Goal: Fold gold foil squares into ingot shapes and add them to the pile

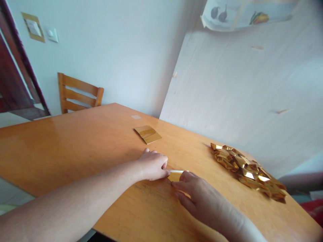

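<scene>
A small sheet of gold foil paper (174, 176) with a white folded edge lies low over the wooden table, between my two hands. My left hand (153, 165) pinches its left end, thumb and curled fingers pressed together. At the right end, my right hand (199, 191) has bent fingers on the paper; part of that grip is hidden by the hand itself. Beyond my left hand rests a flat stack of gold foil paper (148, 135). Over to the right is a heap of folded gold foil pieces (246, 169), shiny and creased.
The wooden table (75, 144) reaches a wall and a pale leaning board (239, 90). A wooden chair (79, 92) stands past the far left edge. A pale square patch (135, 117) shows on the tabletop near the back.
</scene>
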`<state>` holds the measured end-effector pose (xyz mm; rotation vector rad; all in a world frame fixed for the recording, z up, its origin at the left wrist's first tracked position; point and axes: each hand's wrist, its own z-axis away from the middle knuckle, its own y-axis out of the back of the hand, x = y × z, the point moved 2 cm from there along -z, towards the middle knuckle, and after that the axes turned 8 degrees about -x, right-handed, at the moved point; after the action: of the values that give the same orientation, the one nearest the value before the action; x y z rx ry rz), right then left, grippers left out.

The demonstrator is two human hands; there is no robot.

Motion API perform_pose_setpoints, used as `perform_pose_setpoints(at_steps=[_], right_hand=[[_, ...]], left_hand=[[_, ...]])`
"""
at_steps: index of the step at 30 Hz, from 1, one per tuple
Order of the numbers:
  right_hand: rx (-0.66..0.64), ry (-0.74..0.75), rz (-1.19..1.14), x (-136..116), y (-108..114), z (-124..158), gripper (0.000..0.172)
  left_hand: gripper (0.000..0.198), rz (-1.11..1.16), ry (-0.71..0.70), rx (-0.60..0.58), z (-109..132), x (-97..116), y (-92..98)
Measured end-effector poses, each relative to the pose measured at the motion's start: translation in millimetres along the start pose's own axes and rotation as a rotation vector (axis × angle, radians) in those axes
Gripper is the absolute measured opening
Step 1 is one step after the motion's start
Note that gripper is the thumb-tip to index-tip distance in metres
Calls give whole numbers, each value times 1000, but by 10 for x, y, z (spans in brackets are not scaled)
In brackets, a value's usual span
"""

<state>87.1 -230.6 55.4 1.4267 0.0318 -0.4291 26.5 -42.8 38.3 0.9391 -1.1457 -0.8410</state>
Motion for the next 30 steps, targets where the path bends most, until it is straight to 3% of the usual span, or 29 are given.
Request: perform_pose_setpoints(at_steps=[14, 24, 30], right_hand=[[33, -51, -43, 37, 58, 53, 20], [9, 27, 13, 25, 39, 21, 17], [12, 23, 14, 34, 24, 22, 15]], left_hand=[[25, -22, -11, 29, -27, -30, -36], [22, -36, -38, 73, -12, -22, -64], [35, -19, -33, 96, -23, -23, -81]])
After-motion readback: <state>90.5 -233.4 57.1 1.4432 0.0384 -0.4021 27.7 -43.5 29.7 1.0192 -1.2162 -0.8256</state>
